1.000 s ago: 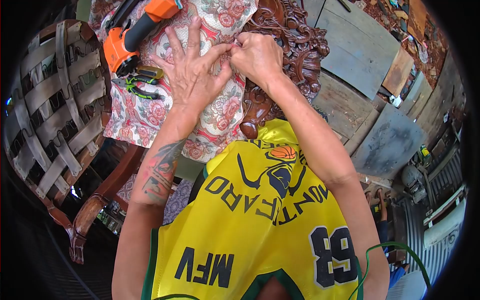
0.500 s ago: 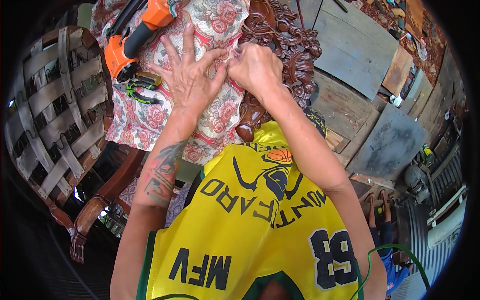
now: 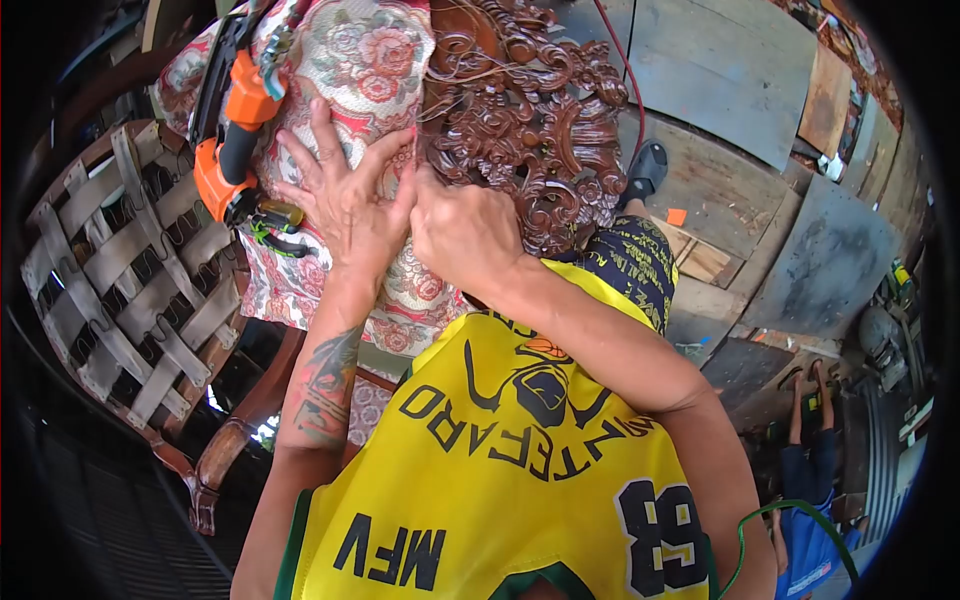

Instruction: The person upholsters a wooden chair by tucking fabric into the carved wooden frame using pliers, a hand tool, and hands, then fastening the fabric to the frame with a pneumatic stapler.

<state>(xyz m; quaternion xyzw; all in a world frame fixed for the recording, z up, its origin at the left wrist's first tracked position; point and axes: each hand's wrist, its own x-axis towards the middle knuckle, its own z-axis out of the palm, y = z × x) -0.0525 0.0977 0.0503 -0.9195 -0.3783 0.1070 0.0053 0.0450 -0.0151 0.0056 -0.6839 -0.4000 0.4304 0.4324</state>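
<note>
One head-worn camera is looking forward and steeply down, the yellow jersey is filling the near lower part, the flowered fabric is lying beyond it, the wide round view is curving and darkening at the edges.

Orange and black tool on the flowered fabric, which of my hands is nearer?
Left. Your left hand lies spread on the flowered fabric, just right of the orange and black tool; your right hand is farther right, beyond the left, curled by the fabric's edge.
</note>
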